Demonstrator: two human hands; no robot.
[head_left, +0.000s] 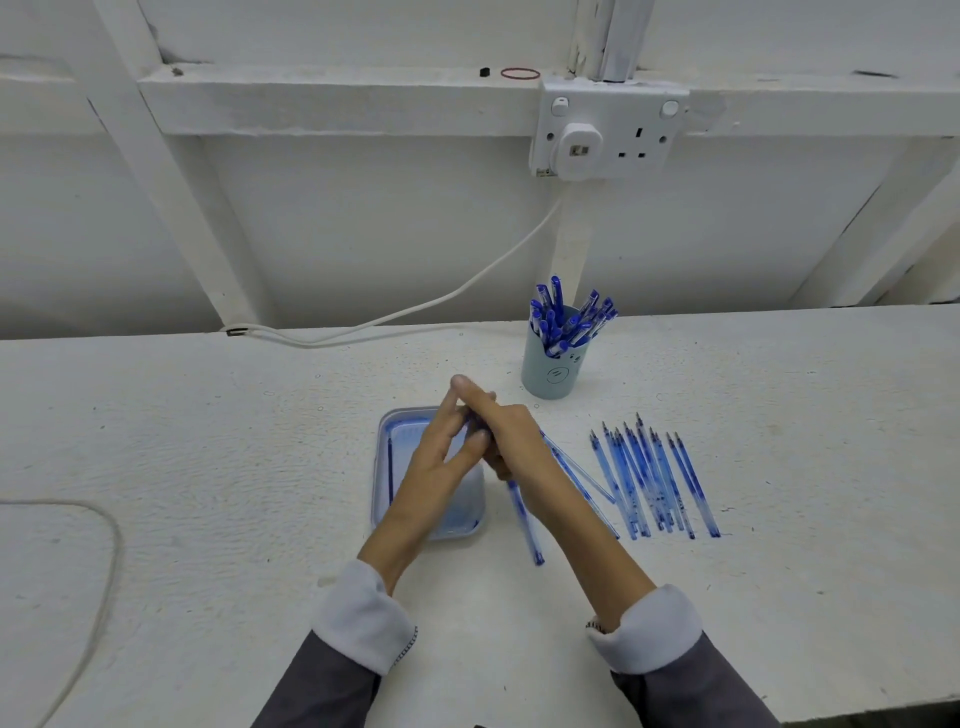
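Note:
My right hand (511, 441) grips a clear blue pen barrel (525, 525), whose lower end slants down toward me. My left hand (441, 452) meets it at the barrel's upper end, fingers fairly straight, over a shallow plastic tray (382, 467). Whether the left fingers pinch anything is hidden. A single dark blue refill (390, 470) lies along the tray's left side. Several empty blue barrels (654, 480) lie in a row on the white table to the right. A light blue cup (553, 369) holding several capped blue pens stands behind my hands.
A double wall socket (608, 127) with a white plug sits on the back wall. Its white cable (395, 314) droops to the table's far edge. Another cable (104, 551) curves over the table at the left. A red rubber band (520, 73) lies on the ledge.

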